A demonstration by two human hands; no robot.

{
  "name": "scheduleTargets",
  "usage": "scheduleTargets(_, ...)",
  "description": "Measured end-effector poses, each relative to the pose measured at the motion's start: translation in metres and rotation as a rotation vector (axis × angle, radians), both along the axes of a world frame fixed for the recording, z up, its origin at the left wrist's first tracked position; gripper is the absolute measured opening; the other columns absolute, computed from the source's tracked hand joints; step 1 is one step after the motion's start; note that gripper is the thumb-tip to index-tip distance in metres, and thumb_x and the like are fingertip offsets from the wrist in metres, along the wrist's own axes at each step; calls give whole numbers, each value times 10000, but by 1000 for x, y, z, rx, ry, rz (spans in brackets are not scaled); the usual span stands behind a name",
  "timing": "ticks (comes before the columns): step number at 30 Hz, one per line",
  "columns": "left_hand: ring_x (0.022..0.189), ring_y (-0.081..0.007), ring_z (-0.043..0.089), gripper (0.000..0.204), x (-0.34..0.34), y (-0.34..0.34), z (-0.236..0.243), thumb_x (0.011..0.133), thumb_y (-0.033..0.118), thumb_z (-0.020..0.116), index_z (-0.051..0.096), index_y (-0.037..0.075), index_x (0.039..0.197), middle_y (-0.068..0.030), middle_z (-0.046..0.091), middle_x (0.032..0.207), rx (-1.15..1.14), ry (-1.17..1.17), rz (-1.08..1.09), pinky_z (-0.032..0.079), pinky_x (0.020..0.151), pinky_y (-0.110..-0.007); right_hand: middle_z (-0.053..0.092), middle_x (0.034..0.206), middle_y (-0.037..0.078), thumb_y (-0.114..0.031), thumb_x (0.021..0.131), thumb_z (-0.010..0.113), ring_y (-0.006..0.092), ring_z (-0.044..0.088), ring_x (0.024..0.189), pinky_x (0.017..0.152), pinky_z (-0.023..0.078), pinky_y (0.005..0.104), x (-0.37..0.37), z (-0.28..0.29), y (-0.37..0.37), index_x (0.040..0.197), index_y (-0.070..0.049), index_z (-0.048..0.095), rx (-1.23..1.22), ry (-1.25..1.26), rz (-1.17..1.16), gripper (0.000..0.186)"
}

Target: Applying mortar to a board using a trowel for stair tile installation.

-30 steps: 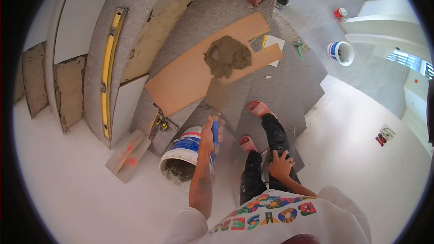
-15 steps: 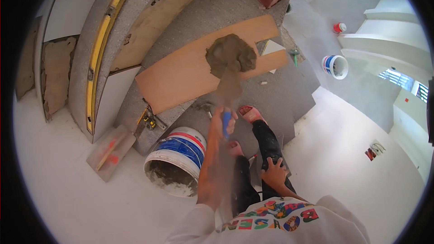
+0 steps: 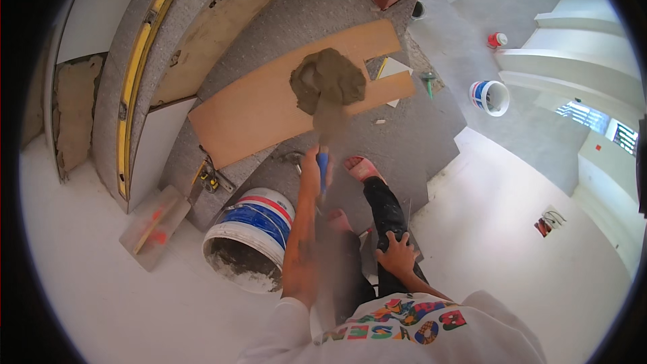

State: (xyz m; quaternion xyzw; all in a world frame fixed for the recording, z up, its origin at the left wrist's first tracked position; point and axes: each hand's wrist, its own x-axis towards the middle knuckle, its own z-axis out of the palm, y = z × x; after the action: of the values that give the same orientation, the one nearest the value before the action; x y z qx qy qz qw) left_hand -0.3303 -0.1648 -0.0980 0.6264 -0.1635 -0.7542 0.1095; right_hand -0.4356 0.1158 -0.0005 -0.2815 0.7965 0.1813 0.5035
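My left hand [image 3: 314, 171] is wrapped round the blue handle of a trowel [image 3: 331, 120]. The trowel's blade is smeared by motion, coated in the same grey-brown colour, and meets the near edge of a mound of wet mortar [image 3: 328, 77]. That mound lies on the back of a long orange-brown tile [image 3: 232, 123], which has a notch cut in its right end. My right hand [image 3: 397, 255] rests on the dark trouser leg at my knee, fingers spread, holding nothing.
Left of my arm a bucket [image 3: 259, 219] with mortar residue lies tipped toward me. Beyond it are a flat float [image 3: 155, 228], a tape measure [image 3: 210, 180] and a hammer [image 3: 291, 157]. A yellow spirit level [image 3: 139, 87] leans at left. Another bucket [image 3: 490, 98] stands far right.
The whole view has shifted slightly, so things sit further left. My left hand has pushed the trowel a little forward toward the mortar. My right hand stays on the knee.
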Motion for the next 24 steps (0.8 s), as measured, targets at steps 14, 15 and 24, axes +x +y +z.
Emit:
scheduleTargets(14, 304, -119, 352, 579, 8, -16, 21, 834, 577, 394, 539, 31, 709, -10, 416, 451, 157, 276, -153, 284, 310, -252, 365, 1293, 298, -410, 715, 641, 515, 490, 1066, 875, 337, 655, -10, 6, -5, 1276, -190, 444, -60, -9, -83, 635)
scheduleTargets(15, 308, -119, 356, 568, 9, -15, 23, 842, 561, 388, 538, 31, 708, -11, 418, 453, 127, 220, -200, 285, 314, -247, 365, 1293, 298, -410, 715, 641, 515, 490, 1066, 875, 337, 655, -9, 7, -6, 1276, -190, 444, -55, -13, -88, 635)
scheduleTargets(24, 385, -119, 432, 451, -39, -41, 37, 876, 403, 424, 576, 39, 657, -28, 488, 490, -147, -158, -659, 315, 387, -271, 383, 1279, 291, -408, 719, 638, 527, 491, 1063, 864, 349, 666, -3, 6, 3, 1273, -181, 454, -80, 14, -97, 626)
